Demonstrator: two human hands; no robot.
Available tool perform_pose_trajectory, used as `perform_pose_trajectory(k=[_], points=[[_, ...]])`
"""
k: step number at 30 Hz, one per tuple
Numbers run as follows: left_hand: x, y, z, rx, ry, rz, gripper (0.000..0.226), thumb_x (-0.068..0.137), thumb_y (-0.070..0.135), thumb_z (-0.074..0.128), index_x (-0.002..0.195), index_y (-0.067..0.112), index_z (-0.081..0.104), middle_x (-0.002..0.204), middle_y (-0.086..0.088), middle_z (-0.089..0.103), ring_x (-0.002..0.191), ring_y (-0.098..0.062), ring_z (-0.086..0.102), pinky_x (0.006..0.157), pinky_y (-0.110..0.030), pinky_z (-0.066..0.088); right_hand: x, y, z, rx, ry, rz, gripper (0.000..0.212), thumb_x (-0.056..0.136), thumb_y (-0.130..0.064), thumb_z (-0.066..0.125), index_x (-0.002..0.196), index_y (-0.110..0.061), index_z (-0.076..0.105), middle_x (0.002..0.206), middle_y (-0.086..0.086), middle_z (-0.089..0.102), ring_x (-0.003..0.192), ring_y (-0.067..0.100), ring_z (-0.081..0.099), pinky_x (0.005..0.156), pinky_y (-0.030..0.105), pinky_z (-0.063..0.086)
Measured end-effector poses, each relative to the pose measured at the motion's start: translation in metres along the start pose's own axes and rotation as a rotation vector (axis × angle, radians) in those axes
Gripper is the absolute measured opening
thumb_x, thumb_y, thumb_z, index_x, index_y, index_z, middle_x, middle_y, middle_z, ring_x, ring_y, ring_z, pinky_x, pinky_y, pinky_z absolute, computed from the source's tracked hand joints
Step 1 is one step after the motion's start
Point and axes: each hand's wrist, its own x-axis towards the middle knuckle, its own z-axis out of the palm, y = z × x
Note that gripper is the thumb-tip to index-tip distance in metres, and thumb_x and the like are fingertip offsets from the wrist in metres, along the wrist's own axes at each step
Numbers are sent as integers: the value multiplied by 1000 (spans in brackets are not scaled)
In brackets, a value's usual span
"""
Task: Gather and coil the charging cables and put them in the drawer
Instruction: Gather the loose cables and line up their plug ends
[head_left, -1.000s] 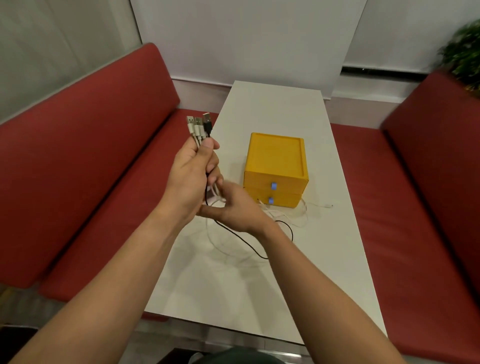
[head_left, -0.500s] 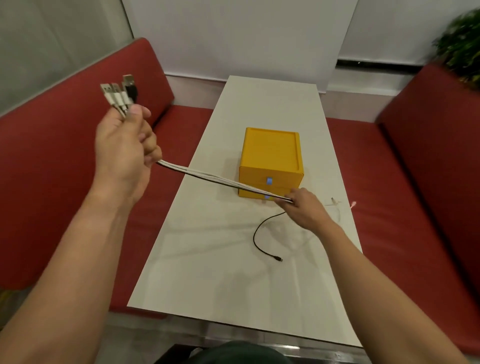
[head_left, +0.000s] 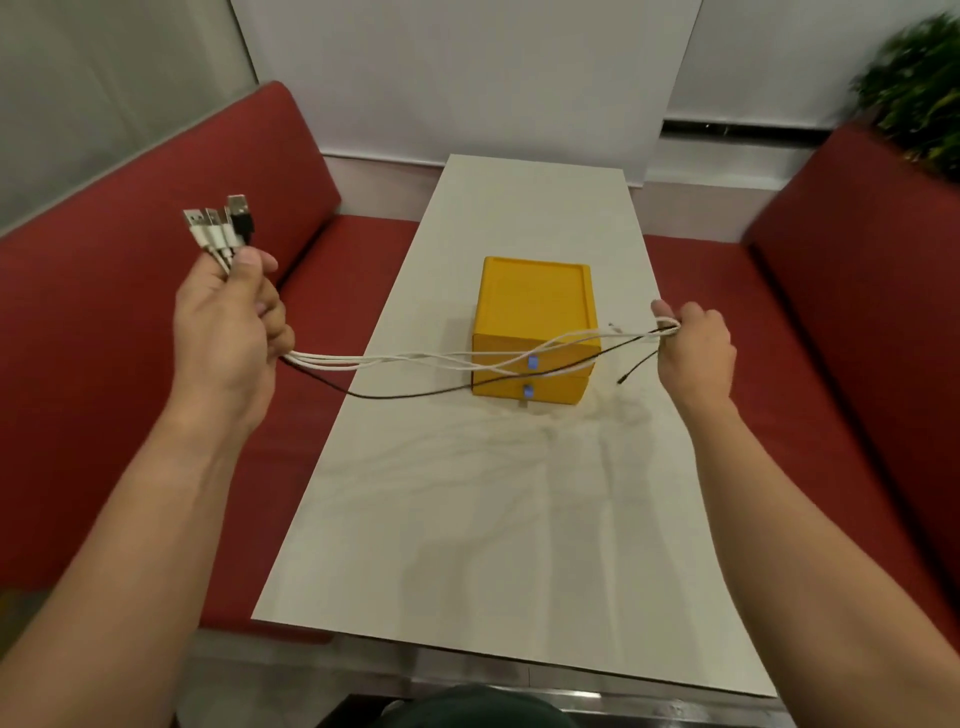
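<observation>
A bundle of charging cables (head_left: 415, 361), white ones and one black, hangs stretched in the air between my two hands. My left hand (head_left: 228, 332) grips the bundle near its USB plugs (head_left: 221, 226), which stick up above my fist. My right hand (head_left: 693, 348) grips the far end of the cables, with the black tip (head_left: 623, 378) dangling below it. Behind the cables sits the yellow drawer box (head_left: 535, 312) on the white table (head_left: 493, 519); both of its drawers, each with a small blue handle, are closed.
Red benches (head_left: 130, 322) run along both long sides of the table. A green plant (head_left: 919, 88) stands at the back right. The wall lies beyond the table's far end.
My right hand slid further right and up along the cables, lifting their loose ends off the table. My left hand moved a little toward the table. The cables now sag between the hands.
</observation>
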Motion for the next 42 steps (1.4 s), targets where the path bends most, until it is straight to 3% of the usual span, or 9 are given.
perform_pose_trajectory(k=[4,8,15,18,23,28,31,34,42], points=[[-10,-10,9,-75,-48,-47,28,111,22,41,85,21,53,57,9,28,48,-6,20,46,-25,14,-37,18,44,-34,-202,-220,17,99,-11,60,102,5,64,104,31,59,100,53,56,82,53,43],[-21,-20,17,-66,-93,-83,27,109,24,46,83,22,51,58,8,27,50,-7,18,47,-27,13,-91,42,73,-335,-722,-78,34,102,-21,49,136,-18,55,132,15,47,126,42,42,100,53,44],[-26,-25,26,-60,-122,-101,31,111,30,46,81,23,44,61,8,27,53,-9,16,50,-29,13,-107,48,73,-227,-754,83,39,97,-4,42,137,-3,46,127,22,54,109,40,58,91,44,49],[-30,-28,31,-67,-161,-120,31,109,29,51,80,27,41,65,5,23,62,-17,10,50,-28,14,-99,32,48,-367,-1013,118,73,99,-10,41,163,-24,8,129,17,57,113,32,59,96,41,48],[-34,-39,40,-85,-221,-182,32,110,30,47,79,26,39,66,5,23,60,-15,11,51,-28,15,-89,-63,-4,-66,-425,-117,53,93,-10,57,146,-13,47,138,16,49,126,36,49,100,45,44],[-41,-45,51,-201,-319,-228,27,113,27,40,90,17,48,62,5,33,52,-9,29,51,-24,31,-143,-177,-25,771,-877,-337,76,92,-41,74,155,-31,34,130,-13,60,125,-1,54,109,22,41],[-40,-48,48,-166,-310,-185,24,112,24,40,94,12,52,63,1,42,55,-12,44,55,-30,40,-164,-190,-7,835,-966,-395,30,101,-36,63,125,-20,55,92,-1,68,89,12,66,93,43,56],[-36,-51,38,-208,-243,-197,23,112,20,40,98,10,55,68,0,56,63,-15,62,69,-31,57,-175,-187,3,828,-912,-315,35,107,-42,51,95,-10,63,68,-1,56,64,12,57,78,45,59],[-33,-59,23,-383,-46,-295,11,107,15,54,107,8,63,91,-6,77,91,-26,78,89,-42,63,-166,-159,5,671,-805,-337,21,108,-45,44,103,-30,58,69,-9,50,64,11,45,62,36,39]])
